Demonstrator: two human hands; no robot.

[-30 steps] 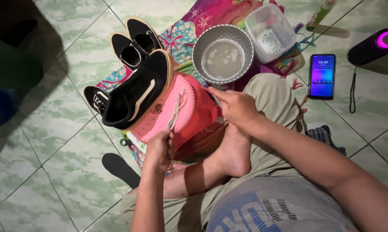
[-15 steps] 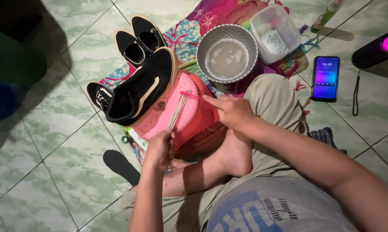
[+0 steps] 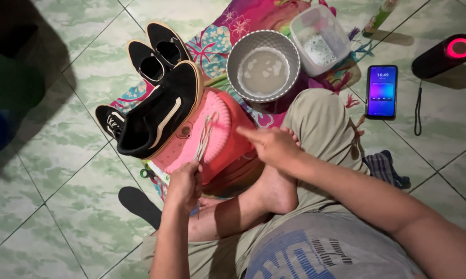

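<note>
I sit cross-legged on a tiled floor. My left hand grips a pale shoelace that stretches up over a pink upturned basin. My right hand rests just right of the basin, index finger pointing left toward the lace, holding nothing that I can see. A black high-top sneaker with a tan stripe lies on the basin's left side. A grey bowl of soapy water stands behind the basin.
Two black shoes and another black shoe lie on a flowered cloth. A clear tub of white powder, a lit phone, a black speaker, a bottle and a dark insole surround me.
My left hand has kept hold of the lace and drawn it straighter over the basin. My right hand has moved slightly down and stretched its index finger toward the lace.
</note>
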